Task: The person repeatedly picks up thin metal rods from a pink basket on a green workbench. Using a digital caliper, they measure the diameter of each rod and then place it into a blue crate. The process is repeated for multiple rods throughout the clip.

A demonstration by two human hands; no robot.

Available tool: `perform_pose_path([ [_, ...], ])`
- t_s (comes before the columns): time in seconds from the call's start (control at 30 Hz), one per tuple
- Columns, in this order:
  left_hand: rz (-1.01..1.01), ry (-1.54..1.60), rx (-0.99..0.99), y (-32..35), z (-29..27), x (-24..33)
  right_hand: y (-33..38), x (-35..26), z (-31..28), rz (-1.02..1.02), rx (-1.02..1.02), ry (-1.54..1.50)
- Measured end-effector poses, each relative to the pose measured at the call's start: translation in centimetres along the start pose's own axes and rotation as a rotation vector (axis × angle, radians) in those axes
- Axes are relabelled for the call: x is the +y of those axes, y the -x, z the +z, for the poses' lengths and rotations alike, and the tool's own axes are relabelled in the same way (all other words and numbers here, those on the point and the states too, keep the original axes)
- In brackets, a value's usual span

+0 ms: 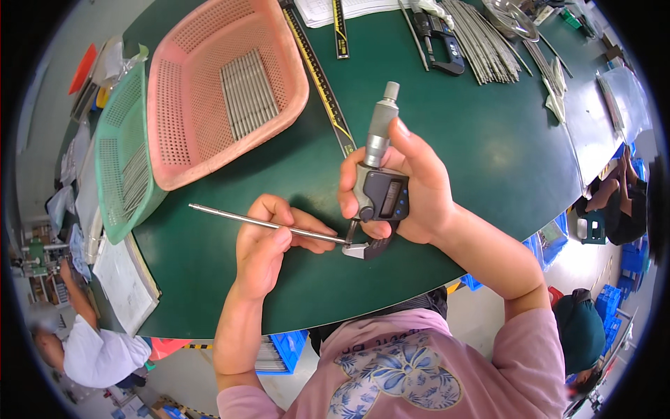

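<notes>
Between the thumb and fingers of my left hand (269, 241) is a thin metal rod (237, 216), its far end pointing left over the table. The rod's right end lies in the jaw gap of a digital micrometer (385, 192); whether both jaw faces touch it I cannot tell. My right hand (419, 178) is wrapped round the micrometer's frame, thumb up against the grey barrel. The micrometer stands with its thimble upward and its small display facing me.
A pink basket (183, 171) with a row of metal rods and a green basket (115, 234) with more rods stand at left. Farther back lie a steel ruler (317, 70), a second micrometer (447, 52) and a rod pile (481, 45). Papers (125, 283) rest at the left edge. Other people sit nearby.
</notes>
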State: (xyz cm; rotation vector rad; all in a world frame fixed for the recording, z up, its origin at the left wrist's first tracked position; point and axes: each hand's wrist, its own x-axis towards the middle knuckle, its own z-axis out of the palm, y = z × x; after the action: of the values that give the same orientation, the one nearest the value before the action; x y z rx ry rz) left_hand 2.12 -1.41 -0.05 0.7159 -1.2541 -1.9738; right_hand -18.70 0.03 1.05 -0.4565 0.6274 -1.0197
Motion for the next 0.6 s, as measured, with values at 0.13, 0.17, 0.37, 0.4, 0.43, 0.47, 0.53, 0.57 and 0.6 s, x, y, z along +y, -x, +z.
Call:
perform_pose_path([
  [0.13, 0.007, 0.005, 0.011, 0.0, 0.0, 0.0, 0.1, -0.1, 0.1, 0.038, 0.017, -0.091],
  [0.17, 0.005, 0.013, 0.011, 0.0, 0.0, -0.1, 0.1, -0.1, 0.1, 0.031, 0.023, -0.075],
  [0.37, -0.008, 0.047, 0.004, 0.1, 0.9, -0.3, 0.2, -0.1, 0.3, -0.004, 0.039, -0.023],
  [0.4, -0.016, 0.044, 0.010, 0.2, 1.3, -0.4, 0.2, -0.2, 0.3, -0.006, 0.031, -0.026],
  [0.43, -0.026, 0.041, 0.018, 0.2, 1.6, -0.6, 0.2, -0.1, 0.3, -0.006, 0.022, -0.029],
  [0.47, -0.022, 0.032, 0.034, 0.2, 1.9, -0.7, 0.2, 0.0, 0.3, -0.019, 0.014, -0.011],
  [0.53, -0.013, 0.015, 0.067, 0.2, 2.2, -0.9, 0.2, 0.0, 0.2, -0.046, -0.003, 0.028],
  [0.57, -0.031, 0.017, 0.112, 0.2, 2.3, -0.9, 0.1, 0.1, 0.3, -0.041, 0.000, 0.027],
  [0.6, -0.034, 0.029, 0.108, 0.3, 2.2, -0.9, 0.1, 0.1, 0.3, -0.036, 0.003, 0.027],
])
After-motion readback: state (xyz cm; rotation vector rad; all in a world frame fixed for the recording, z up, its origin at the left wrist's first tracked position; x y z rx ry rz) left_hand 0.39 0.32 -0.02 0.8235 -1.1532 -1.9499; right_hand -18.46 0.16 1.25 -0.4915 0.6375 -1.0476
